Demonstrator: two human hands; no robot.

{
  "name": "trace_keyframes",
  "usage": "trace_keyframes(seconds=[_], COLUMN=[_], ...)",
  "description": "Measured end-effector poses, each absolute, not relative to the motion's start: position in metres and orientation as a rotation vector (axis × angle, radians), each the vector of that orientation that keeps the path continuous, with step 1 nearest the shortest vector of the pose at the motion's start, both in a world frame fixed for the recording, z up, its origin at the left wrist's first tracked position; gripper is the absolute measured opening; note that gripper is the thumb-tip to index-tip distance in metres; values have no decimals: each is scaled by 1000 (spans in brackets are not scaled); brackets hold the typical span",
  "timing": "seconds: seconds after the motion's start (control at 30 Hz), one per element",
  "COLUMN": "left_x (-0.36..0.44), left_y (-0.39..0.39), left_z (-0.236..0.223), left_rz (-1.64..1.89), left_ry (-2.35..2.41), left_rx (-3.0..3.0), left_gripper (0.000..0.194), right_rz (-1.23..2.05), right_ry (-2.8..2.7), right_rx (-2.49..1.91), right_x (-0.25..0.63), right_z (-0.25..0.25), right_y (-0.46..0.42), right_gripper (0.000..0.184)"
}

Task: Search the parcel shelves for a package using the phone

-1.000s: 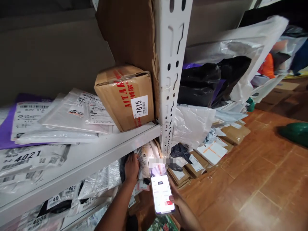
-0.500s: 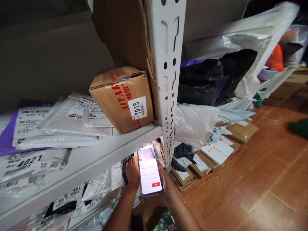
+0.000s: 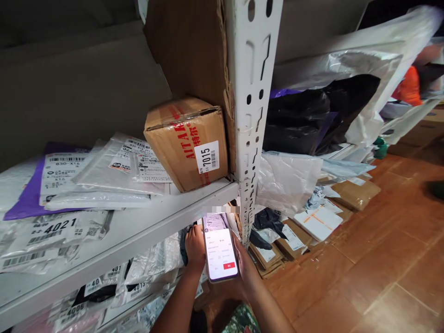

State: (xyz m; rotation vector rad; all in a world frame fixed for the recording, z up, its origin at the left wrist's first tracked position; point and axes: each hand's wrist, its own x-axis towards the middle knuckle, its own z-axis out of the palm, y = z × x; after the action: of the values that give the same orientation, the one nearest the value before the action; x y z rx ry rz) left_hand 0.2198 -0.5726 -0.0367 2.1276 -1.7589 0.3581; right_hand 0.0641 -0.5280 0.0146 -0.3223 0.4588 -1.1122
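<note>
A smartphone [image 3: 222,252] with a lit white screen and a red button is upright in my right hand [image 3: 243,259], whose fingers wrap its right edge. My left hand [image 3: 194,241] is just left of the phone, its fingers curled beside a dark plastic parcel [image 3: 183,243] under the shelf. The phone partly covers that hand, so what it grips is hidden. The upper part of the screen shows a camera picture of a printed label. Above the phone, a brown carton [image 3: 183,143] marked 7015 sits tilted on the shelf, near the white post.
The white shelf [image 3: 166,208] and perforated post [image 3: 252,138] stand close to my hands. Plastic mailers [image 3: 104,175] lie left, with a 4021 parcel [image 3: 55,231] hanging over the edge. Flat cartons [image 3: 294,233] lie on the wooden floor at right.
The whole scene sits slightly farther right in view. A label now shows more clearly in the phone's camera picture. Both hands keep about the same hold.
</note>
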Motion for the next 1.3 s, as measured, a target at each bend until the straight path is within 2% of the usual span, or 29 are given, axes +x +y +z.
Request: trace_keyframes(seconds=[0.33,0.4,0.53,0.97,1.1,1.3], left_x=[219,218,216,223,225,226], left_y=[-572,-571,-570,-575,-578,-578], left_z=[-34,-32,-30,-38,-40,-37], left_rz=[283,272,259,398,468,518], left_ry=[-1744,-1741,-1753,-1816,-1826,-1873], left_rx=[2164,2167,2169,2183,2171,2157], left_gripper=[18,15,14,14,21,21], right_rz=[-1106,-1071,-1006,-1055,-1054,-1087], right_ry=[411,375,279,262,317,313], right_rx=[-343,-361,-426,-532,-478,-357], right_x=[62,57,49,31,17,-15], right_z=[20,21,19,16,9,1], right_y=[-527,-524,-517,-503,-492,-471], right_gripper=[46,52,79,82,93,89])
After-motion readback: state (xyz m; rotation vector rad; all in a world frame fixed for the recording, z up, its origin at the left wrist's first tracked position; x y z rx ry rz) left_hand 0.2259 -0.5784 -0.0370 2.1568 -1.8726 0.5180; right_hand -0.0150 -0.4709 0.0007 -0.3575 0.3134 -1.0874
